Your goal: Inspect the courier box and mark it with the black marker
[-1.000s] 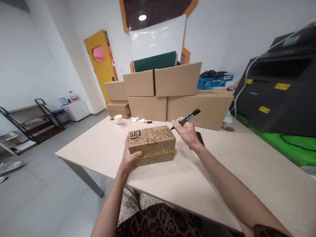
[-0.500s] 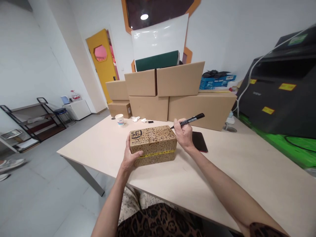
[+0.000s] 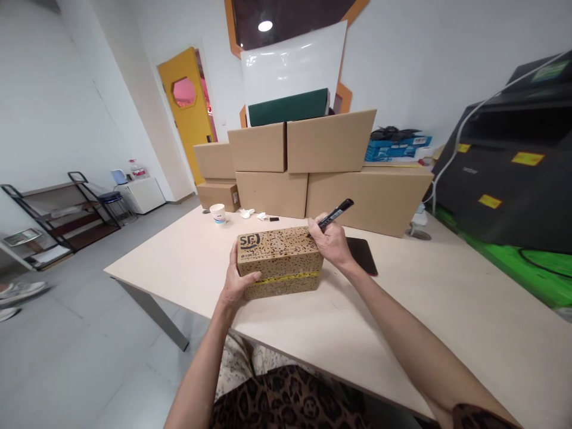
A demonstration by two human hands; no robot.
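A brown cardboard box stands on the table in front of me, its top and front covered in black marks, with "SF" printed at its top left and a yellow strip along the front. My left hand grips the box's left end, thumb on the front face. In my right hand a black marker pen is pinched, slanting up to the right. That hand sits at the top right corner of the box; its fingers hide the pen's tip. Just right of it lies a dark flat phone-like slab.
Stacked cardboard boxes line the table's back, with a green box on top. A paper cup, crumpled tissues and a black pen cap lie before them. A large black machine stands at right.
My right hand has shifted slightly left over the box's top, and the marker now tilts more steeply. My left hand keeps its hold on the box. The view has shifted a little.
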